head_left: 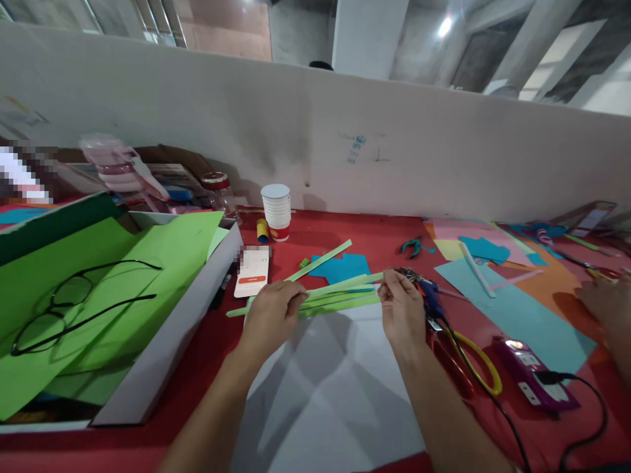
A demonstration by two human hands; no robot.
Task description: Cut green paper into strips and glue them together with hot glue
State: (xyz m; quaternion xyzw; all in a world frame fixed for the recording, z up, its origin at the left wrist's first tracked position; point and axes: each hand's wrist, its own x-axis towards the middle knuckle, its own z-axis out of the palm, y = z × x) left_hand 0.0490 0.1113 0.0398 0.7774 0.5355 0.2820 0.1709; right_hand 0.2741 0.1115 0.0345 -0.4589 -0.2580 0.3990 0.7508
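A light green paper strip (345, 284) is stretched between my two hands above a white sheet (330, 394). My left hand (276, 309) pinches it near its left part, with the thumb and fingers closed. At the other end, my right hand (401, 302) grips the strip between thumb and fingertips. More green strips (340, 304) lie just under it along the sheet's far edge. Behind them are a blue paper piece (345, 266) and another loose green strip lying slantwise. A blue glue gun (430, 299) rests right beside my right hand, partly hidden by it.
At left stands a box (182, 335) holding green paper and eyeglasses (64, 309). A phone (252, 270), stacked paper cups (277, 213) and teal pliers (415, 247) lie further back. Yellow-handled scissors (486, 368), a purple power strip (535, 374) with a cord, and another person's hand (604, 309) are at right.
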